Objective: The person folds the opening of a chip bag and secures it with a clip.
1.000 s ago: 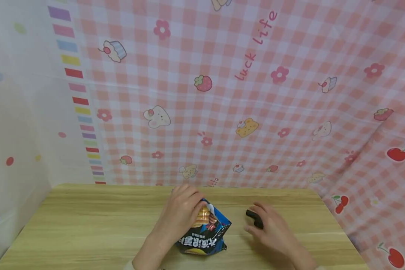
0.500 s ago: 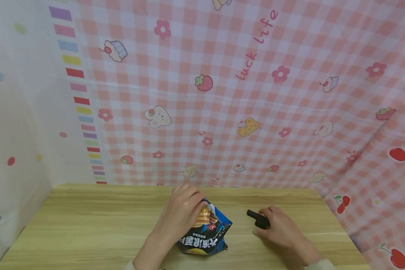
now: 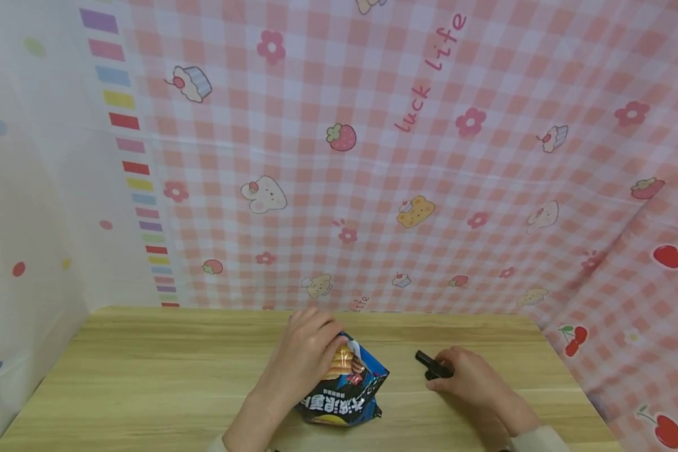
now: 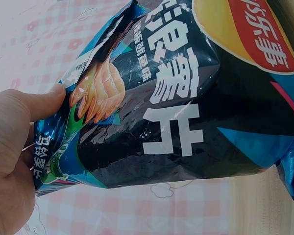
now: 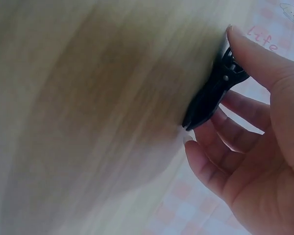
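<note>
My left hand (image 3: 302,355) grips one end of a black and blue potato chip bag (image 3: 339,402), which lies tilted on the table. In the left wrist view, the thumb of the left hand (image 4: 12,137) presses on the crimped blue end of the puffed chip bag (image 4: 117,161). To the right, apart from the bag, my right hand (image 3: 474,383) holds a small black clip (image 3: 432,364). Seen from the right wrist, the black clip (image 5: 208,100) has a pivot pin and sits between the thumb and fingers of the right hand (image 5: 255,191), close over the wood.
A light wood-grain table (image 3: 164,376) carries the bag. Behind it hangs a pink checked cloth (image 3: 294,238), which continues along the right side (image 3: 644,326). White dotted cloth (image 3: 39,207) closes off the left.
My right hand has moved slightly right, and the clip has turned in its fingers. The left hand and the chip bag stay in place.
</note>
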The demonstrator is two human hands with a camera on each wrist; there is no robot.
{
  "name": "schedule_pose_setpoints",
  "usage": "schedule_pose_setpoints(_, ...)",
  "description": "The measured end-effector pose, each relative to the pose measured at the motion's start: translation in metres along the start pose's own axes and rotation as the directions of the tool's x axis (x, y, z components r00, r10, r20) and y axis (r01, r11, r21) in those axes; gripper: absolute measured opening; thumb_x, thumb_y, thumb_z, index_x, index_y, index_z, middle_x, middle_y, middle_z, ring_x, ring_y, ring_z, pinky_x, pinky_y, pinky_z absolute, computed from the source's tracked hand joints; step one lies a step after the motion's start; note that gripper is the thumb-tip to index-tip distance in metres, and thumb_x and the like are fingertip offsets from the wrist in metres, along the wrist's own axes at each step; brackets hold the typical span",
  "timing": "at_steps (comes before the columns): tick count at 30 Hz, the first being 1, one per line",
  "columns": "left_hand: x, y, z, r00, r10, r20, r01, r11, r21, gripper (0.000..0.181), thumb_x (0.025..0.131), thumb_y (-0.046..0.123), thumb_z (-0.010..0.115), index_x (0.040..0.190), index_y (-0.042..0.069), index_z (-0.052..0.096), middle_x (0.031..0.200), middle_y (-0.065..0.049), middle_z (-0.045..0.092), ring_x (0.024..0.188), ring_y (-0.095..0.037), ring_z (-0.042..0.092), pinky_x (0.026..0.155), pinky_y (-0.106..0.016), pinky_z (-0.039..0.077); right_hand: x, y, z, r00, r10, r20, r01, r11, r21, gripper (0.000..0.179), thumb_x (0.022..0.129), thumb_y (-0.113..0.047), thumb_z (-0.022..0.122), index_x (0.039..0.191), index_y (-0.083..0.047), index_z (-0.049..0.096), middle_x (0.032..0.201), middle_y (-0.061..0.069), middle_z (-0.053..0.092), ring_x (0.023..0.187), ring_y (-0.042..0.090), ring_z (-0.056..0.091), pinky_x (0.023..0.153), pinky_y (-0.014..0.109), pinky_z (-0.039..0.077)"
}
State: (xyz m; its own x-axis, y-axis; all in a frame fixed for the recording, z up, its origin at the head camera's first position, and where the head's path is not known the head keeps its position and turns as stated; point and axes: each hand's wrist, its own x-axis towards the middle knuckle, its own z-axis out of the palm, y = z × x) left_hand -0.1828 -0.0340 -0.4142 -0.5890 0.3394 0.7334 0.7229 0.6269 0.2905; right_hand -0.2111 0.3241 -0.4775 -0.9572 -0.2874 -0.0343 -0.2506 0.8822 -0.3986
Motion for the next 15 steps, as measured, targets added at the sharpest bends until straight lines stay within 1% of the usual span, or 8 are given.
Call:
schedule_pose_setpoints(3,0.0,0.0,0.0,1.0,0.0,-0.001,0.0,1.0,0.001,0.01,0.087,0.011,0.086,0.095,0.011,0.079,0.089,0.005,0.068,0.089,-0.014,0.059,0.08,-0.032,0.049,0.0,0.0,-0.004,1.0,-0.012,0.014,0.012,1.0,0.0,0.039,0.08,-0.04,0.091,0.101,-0.012,0.074,0.084,-0.007,0.068,0.077,0.009,0.06,0.072,0.039,0.054)
schedule_pose_setpoints(6,0.0,0.0,0.0,1.0,-0.002,0.0,0.002,1.0,0.004,0.01,0.087,0.011,0.086,0.095,0.011,0.08,0.089,0.006,0.068,0.089,-0.014,0.059,0.08,-0.032,0.05,0.0,-0.002,-0.008,0.999,-0.016,0.03,0.016,1.0,-0.005,0.034,0.085,-0.036,0.087,0.103,-0.01,0.075,0.083,-0.007,0.068,0.076,0.009,0.061,0.072,0.039,0.055)
schedule_pose_setpoints(9,0.0,0.0,0.0,1.0,-0.005,0.001,0.005,1.0,0.005,0.01,0.088,0.011,0.086,0.095,0.011,0.08,0.09,0.006,0.068,0.089,-0.014,0.059,0.08,-0.032,0.05,0.0,-0.004,-0.011,0.999,-0.02,0.037,0.021,1.0,-0.014,0.03,0.091,-0.031,0.082,0.108,-0.007,0.075,0.085,-0.006,0.068,0.077,0.01,0.061,0.072,0.039,0.055)
schedule_pose_setpoints(12,0.0,0.0,-0.001,1.0,-0.005,0.002,0.005,1.0,0.005,0.01,0.087,0.011,0.086,0.096,0.011,0.08,0.089,0.006,0.069,0.089,-0.014,0.059,0.08,-0.032,0.049,-0.001,-0.005,-0.011,1.0,-0.019,0.019,0.019,0.999,-0.035,0.022,0.092,-0.024,0.078,0.106,-0.008,0.075,0.086,-0.005,0.068,0.077,0.011,0.058,0.073,0.039,0.053)
schedule_pose_setpoints(15,0.0,0.001,0.0,1.0,-0.003,-0.002,0.003,1.0,0.004,0.011,0.087,0.011,0.087,0.095,0.01,0.08,0.089,0.005,0.069,0.089,-0.014,0.059,0.079,-0.032,0.049,-0.001,-0.004,-0.011,1.0,-0.014,-0.004,0.013,0.999,-0.048,0.019,0.089,-0.018,0.076,0.106,-0.009,0.075,0.088,-0.005,0.069,0.077,0.012,0.056,0.073,0.038,0.052)
